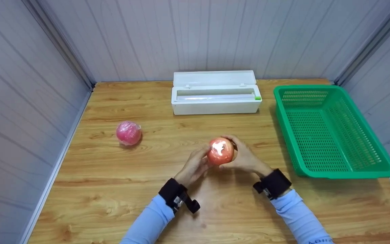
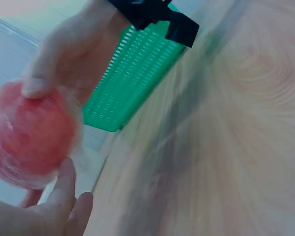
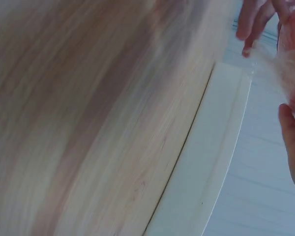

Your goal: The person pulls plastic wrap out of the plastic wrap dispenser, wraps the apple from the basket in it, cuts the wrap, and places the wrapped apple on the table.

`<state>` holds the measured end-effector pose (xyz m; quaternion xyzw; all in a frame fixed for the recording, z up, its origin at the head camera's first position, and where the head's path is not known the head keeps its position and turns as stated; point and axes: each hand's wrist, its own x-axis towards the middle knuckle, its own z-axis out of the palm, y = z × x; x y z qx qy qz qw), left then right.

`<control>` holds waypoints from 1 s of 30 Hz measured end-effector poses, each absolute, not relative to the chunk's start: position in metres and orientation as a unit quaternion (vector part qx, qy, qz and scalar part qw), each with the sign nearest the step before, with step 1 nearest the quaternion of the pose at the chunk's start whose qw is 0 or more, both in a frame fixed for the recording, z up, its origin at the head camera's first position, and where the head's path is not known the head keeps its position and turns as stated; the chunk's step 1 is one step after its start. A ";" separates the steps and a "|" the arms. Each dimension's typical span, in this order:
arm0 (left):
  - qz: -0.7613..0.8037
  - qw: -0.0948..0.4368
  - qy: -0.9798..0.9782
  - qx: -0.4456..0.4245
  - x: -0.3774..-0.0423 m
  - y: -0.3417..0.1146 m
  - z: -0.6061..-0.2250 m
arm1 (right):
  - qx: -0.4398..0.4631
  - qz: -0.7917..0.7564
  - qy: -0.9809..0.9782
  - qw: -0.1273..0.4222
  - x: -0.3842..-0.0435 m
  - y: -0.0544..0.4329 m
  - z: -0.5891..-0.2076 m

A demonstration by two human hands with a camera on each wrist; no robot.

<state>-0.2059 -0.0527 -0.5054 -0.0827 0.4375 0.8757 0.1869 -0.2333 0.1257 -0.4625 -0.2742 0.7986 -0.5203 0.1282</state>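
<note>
A round red fruit, looking like an apple (image 1: 220,151), is covered in clear cling film and held up between both hands over the middle of the table. The left hand (image 1: 196,165) grips its left side, with fingers curled beneath it. On the other side, the right hand (image 1: 244,158) holds it between thumb and fingers. In the left wrist view the film around the apple (image 2: 32,132) looks wrinkled, and the right thumb presses its top. Loose film hangs from the apple (image 3: 294,64) in the right wrist view.
A pink film-wrapped ball-like thing (image 1: 128,133) lies on the left of the wooden table (image 1: 113,189). At the back stands a white cling film dispenser (image 1: 215,107), lid raised, roll inside. A green plastic basket (image 1: 317,135) stands at the right. Pale panel walls (image 1: 195,37) enclose the table.
</note>
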 end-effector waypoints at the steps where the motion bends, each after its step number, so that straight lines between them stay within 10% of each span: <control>1: 0.881 0.205 0.417 -0.087 -0.207 -0.051 -0.506 | -0.273 -0.525 0.797 0.121 -0.231 0.125 -0.458; 7: 0.904 0.307 0.255 -0.155 -0.216 -0.034 -0.500 | -0.271 -0.545 0.785 0.116 -0.237 0.126 -0.471; 30: 0.905 0.245 0.348 -0.014 -0.210 -0.057 -0.506 | -0.277 -0.510 0.811 0.078 -0.226 0.121 -0.446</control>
